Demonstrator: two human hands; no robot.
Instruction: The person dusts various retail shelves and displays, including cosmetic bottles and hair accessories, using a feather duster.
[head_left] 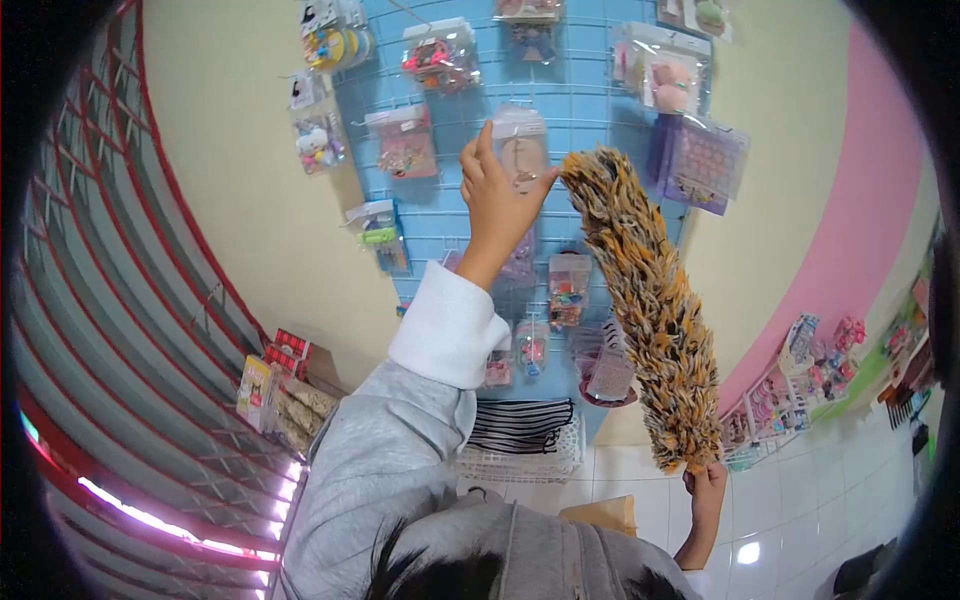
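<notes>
My left hand (pixel 498 195) is raised to a clear packet (pixel 521 150) with a round pale item inside, hanging on the blue wire rack (pixel 460 220). Thumb and fingers are spread at either side of its lower part, and the thumb tip comes close to the top end of a duster. That duster (pixel 650 310), long and fluffy in brown, yellow and black, slants up across the right side of the rack. Down at its lower end, my right hand (pixel 706 485) is closed around it, the handle hidden by the fingers.
Other hanging packets surround my left hand, among them a purple one (pixel 703 165) and a pink one (pixel 402 142). Below hangs striped black cloth (pixel 520 427) over a white basket (pixel 530 465). A folding metal shutter (pixel 120 270) stands left; a low display rack (pixel 775 410) is right.
</notes>
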